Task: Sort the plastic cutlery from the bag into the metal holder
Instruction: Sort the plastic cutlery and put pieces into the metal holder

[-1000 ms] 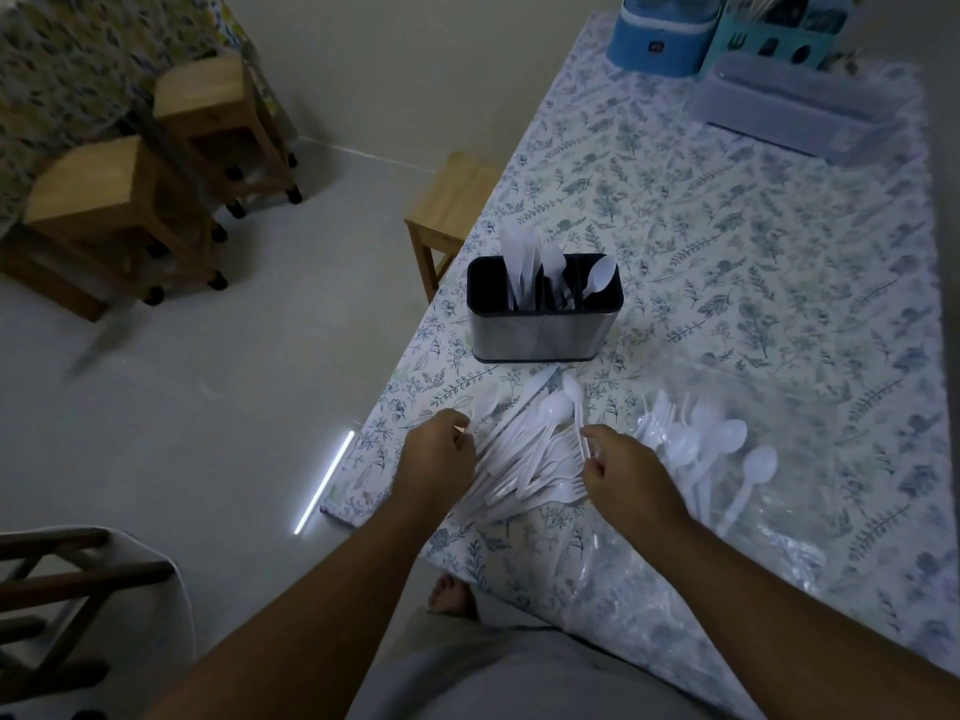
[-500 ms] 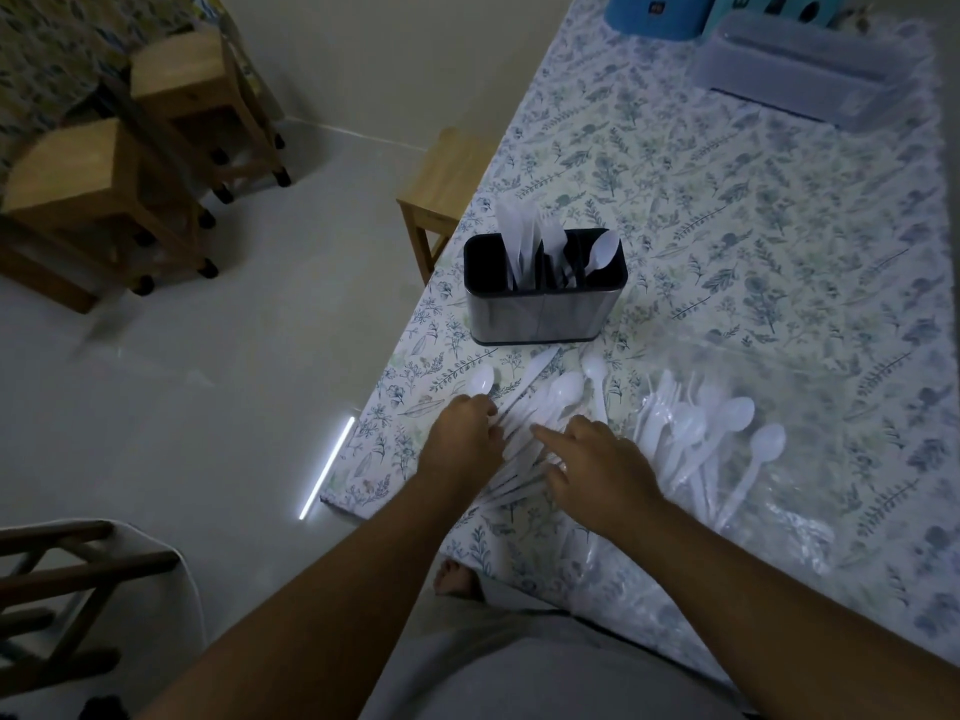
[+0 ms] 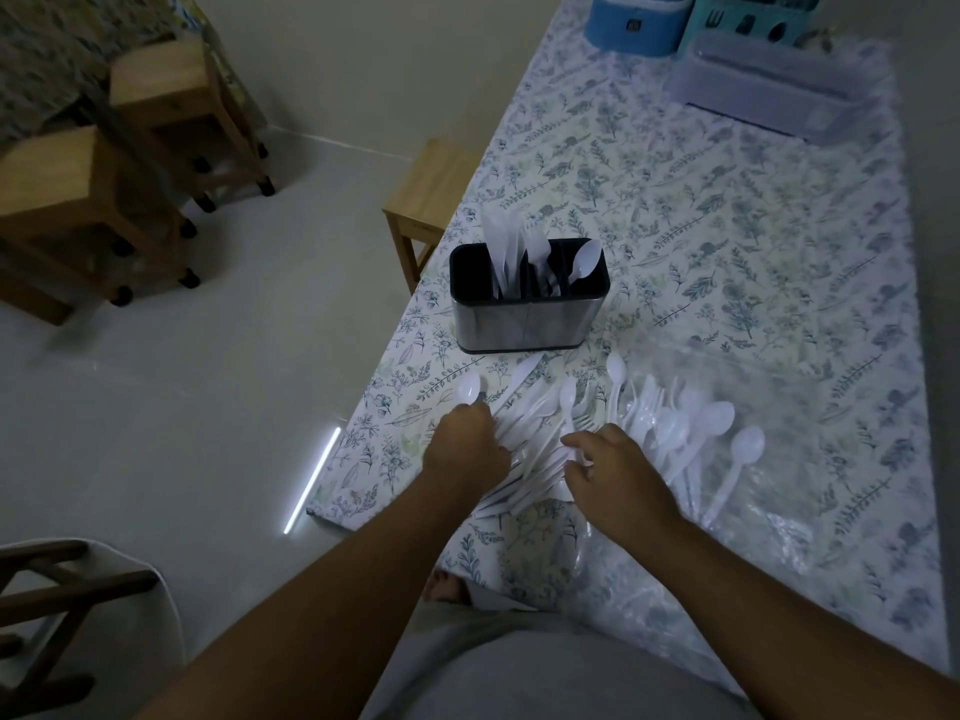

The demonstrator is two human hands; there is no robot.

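Observation:
The metal holder (image 3: 524, 327) stands on the table with white knives, forks and a spoon upright in its black compartments. In front of it lies a pile of white plastic cutlery (image 3: 540, 428); more spoons (image 3: 711, 423) rest on the clear plastic bag (image 3: 779, 491) to the right. My left hand (image 3: 465, 446) is closed over the left side of the pile, with a spoon (image 3: 467, 389) sticking out past its fingers. My right hand (image 3: 613, 472) lies on the pile's right side, fingers curled around some handles.
A floral cloth covers the table (image 3: 727, 226), whose near left corner is just left of my left hand. Blue and teal containers (image 3: 636, 20) and a clear box (image 3: 763, 90) sit at the far end. A wooden stool (image 3: 426, 200) stands beside the table; more stools (image 3: 78, 184) are on the floor to the left.
Both hands moved closer together onto the pile. The right hand shifted left from the pile's right edge and its fingers curled over the handles. The camera tilted slightly.

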